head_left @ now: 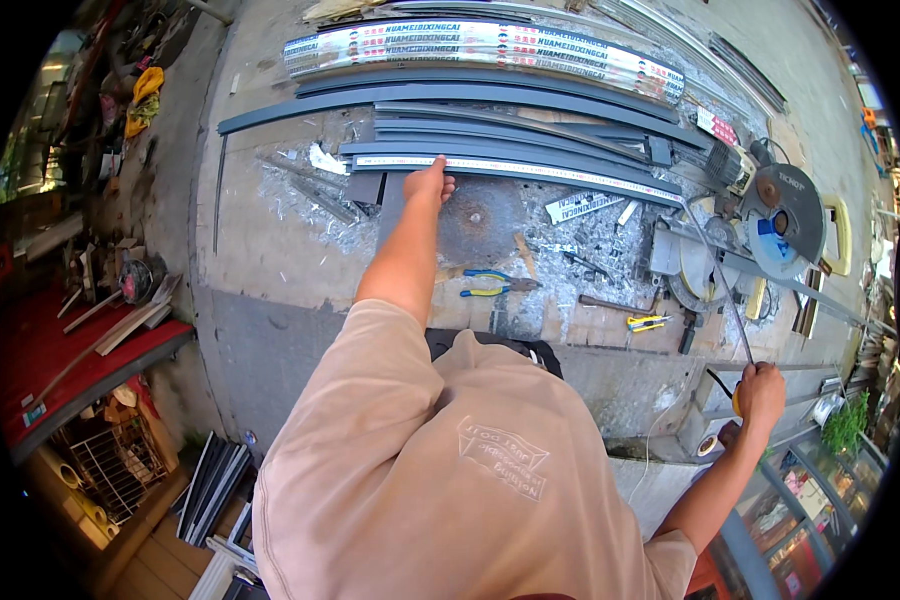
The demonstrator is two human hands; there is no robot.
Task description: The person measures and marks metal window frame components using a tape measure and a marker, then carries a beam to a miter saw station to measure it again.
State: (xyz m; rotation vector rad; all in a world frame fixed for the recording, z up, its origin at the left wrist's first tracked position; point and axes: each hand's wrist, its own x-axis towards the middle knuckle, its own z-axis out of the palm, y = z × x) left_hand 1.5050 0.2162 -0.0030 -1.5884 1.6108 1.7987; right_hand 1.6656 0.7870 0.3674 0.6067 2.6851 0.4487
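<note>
"Looking at the hands first, are they together?"

"No, well apart. The left hand (430, 187) reaches forward with fingers curled at a white, finely marked measuring tape (530, 168); I can't tell whether it pinches or only presses. The right hand (760, 395), out to the right and nearer the body, is clamped around the yellow-edged tape case (737, 400), mostly hidden by the fingers."

"And where does the tape lie?"

"Along long blue-grey metal profiles (510, 147) under the left hand, then slanting back to the right one."

"What's the surface like?"

"Grey concrete floor (260, 255), littered with silvery shavings (610, 235) between the hands. A rust-brown flat plate (480, 215) lies just right of the left hand; nearer the body are blue-and-yellow pliers (495, 284) and a yellow utility knife (648, 322)."

"Anything beyond?"

"A long bundle in printed white film (470, 45) past the left hand, and a cut-off saw with a round grey guard (785, 215) ahead of the right."

"And the room around?"

"Far left of the left hand, a red-topped platform (70, 360) with a black wire rack (120, 465) nearer the body; right of the right hand, a leafy green plant (847, 425)."
</note>
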